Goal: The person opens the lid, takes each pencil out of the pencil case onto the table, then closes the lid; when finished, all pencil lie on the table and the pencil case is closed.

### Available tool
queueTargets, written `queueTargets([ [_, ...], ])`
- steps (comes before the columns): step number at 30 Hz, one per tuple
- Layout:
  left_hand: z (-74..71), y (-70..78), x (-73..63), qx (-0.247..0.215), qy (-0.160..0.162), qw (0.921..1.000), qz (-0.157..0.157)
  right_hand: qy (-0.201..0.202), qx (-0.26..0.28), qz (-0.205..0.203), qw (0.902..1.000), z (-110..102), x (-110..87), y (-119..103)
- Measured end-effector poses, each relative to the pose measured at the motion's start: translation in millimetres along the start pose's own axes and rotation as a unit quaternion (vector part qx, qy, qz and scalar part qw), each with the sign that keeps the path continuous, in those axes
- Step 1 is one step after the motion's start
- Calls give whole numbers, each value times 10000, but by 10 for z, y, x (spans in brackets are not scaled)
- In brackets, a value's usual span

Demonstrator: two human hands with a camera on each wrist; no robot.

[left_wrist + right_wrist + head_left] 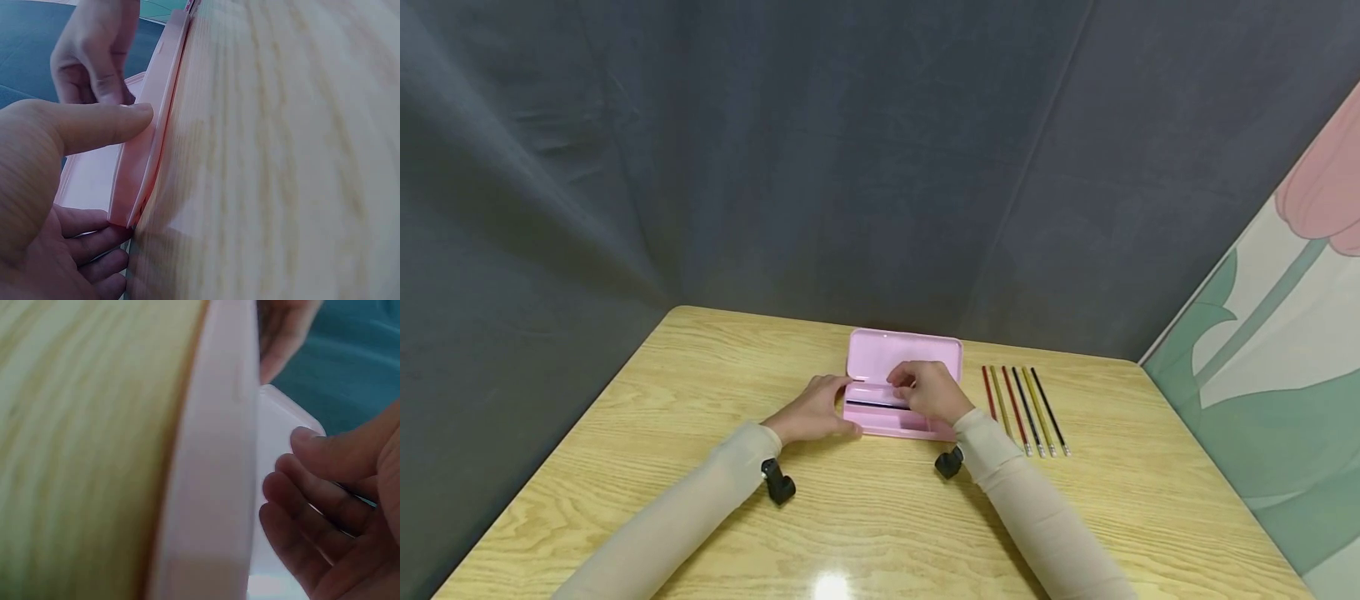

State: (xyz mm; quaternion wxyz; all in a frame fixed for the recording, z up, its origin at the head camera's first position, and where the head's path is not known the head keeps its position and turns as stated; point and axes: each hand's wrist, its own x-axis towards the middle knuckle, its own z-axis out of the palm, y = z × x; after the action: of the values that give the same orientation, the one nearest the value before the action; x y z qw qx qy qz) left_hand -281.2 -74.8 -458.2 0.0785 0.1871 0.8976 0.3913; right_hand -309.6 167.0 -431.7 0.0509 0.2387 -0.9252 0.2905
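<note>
A pink pencil case (868, 354) lies on the table with its lid raised at the back. Inside the tray, a dark pencil (877, 406) lies lengthwise, its right part covered by my right hand. My left hand (816, 410) holds the case's left end; in the left wrist view the thumb (119, 125) lies against the front wall and the other fingers are round the end. Over the tray hovers my right hand (928, 390), fingers loosely bent. Nothing shows between the thumb and fingers in the right wrist view.
To the right of the case, several pencils (1037, 404) in red, yellow, dark blue and black lie side by side on the wooden table (737, 358). A dark curtain (820, 167) hangs behind, and a flower-patterned cloth (1292, 350) is on the right.
</note>
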Motion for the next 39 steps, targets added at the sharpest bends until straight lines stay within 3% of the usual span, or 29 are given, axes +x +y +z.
queueTargets([
  [14,-5,33,-27,-56,-40,9999,-96,-740,-661,-40,9951,74,-2,-11],
  [26,-6,7,-34,-97,-7,9999,-68,-855,-1194,57,9891,96,40,-67],
  [39,-11,-1,-21,-56,-8,10000,-50,-1232,-1255,-46,9844,57,58,-124],
])
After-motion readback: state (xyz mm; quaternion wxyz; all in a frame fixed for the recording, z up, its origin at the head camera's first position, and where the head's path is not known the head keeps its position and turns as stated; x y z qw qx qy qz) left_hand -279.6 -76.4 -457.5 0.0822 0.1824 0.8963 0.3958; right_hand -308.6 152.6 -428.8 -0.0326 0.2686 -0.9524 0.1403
